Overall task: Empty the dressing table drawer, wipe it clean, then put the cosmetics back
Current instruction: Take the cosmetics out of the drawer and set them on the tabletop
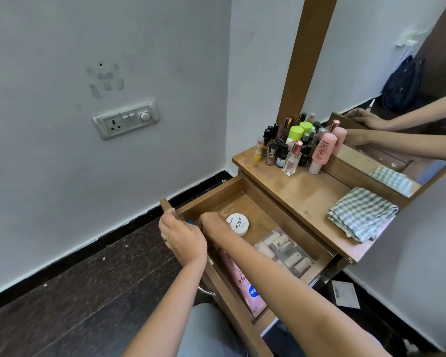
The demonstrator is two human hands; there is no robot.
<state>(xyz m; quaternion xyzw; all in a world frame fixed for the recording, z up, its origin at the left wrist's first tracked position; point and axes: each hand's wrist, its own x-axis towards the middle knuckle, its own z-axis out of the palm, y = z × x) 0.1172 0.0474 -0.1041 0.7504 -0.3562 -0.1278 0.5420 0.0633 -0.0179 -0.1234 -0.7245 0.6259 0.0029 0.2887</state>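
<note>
The wooden drawer (242, 186) of the dressing table is pulled out. My left hand (183, 238) grips the top edge of the drawer front near its left corner. My right hand (213, 224) reaches down into the drawer's left end beside a white round nail-polish tub (238, 224); its fingertips are hidden, and a small blue thing (190, 222) shows next to it. Also in the drawer lie a clear pouch of beige tubes (283, 251) and a pink sachet pack (240, 282). A green-checked cloth (361, 213) lies folded on the tabletop.
Several nail polishes, perfume bottles and a pink bottle (322, 153) stand crowded at the tabletop's back left against the mirror (397, 73). A switch panel (126, 119) is on the left wall. A paper (345, 293) lies on the dark floor to the right.
</note>
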